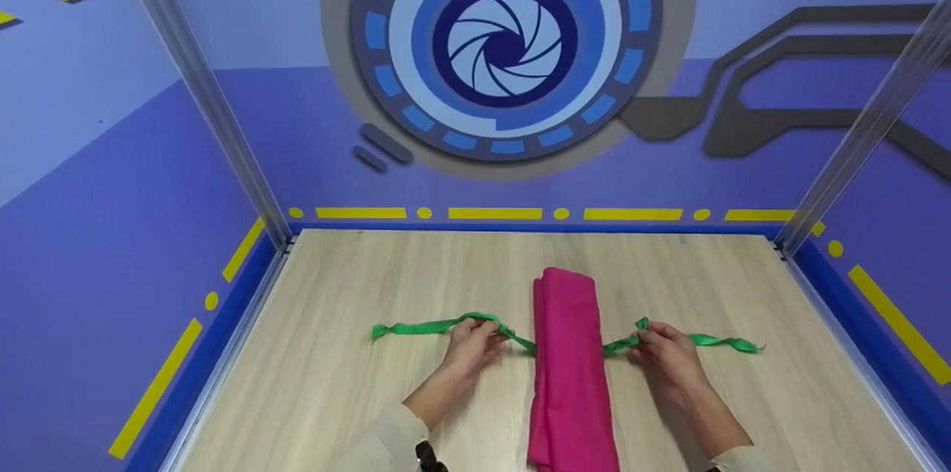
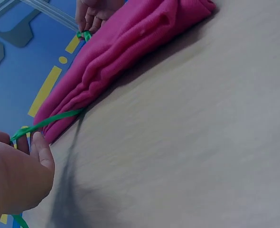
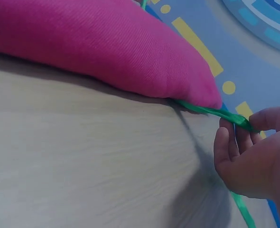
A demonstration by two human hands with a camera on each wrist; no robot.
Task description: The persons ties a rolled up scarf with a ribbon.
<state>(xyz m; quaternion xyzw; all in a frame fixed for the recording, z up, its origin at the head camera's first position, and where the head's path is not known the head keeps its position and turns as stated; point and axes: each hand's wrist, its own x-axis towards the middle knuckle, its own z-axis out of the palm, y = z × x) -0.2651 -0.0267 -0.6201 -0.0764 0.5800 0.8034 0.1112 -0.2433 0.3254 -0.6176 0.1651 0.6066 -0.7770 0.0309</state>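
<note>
A long folded bundle of pink cloth lies lengthwise on the table. A green ribbon passes beneath it crosswise and comes out on both sides. To the left of the cloth, my left hand pinches the ribbon between thumb and fingers, its loose end trailing left. On the other side my right hand pinches the ribbon too, with its tail stretching right. In the right wrist view the ribbon runs from under the cloth up to the fingers, lifted off the table. Neither hand touches the cloth.
The pale wood table is enclosed by blue printed panels at the back and sides. Metal posts stand at its back corners.
</note>
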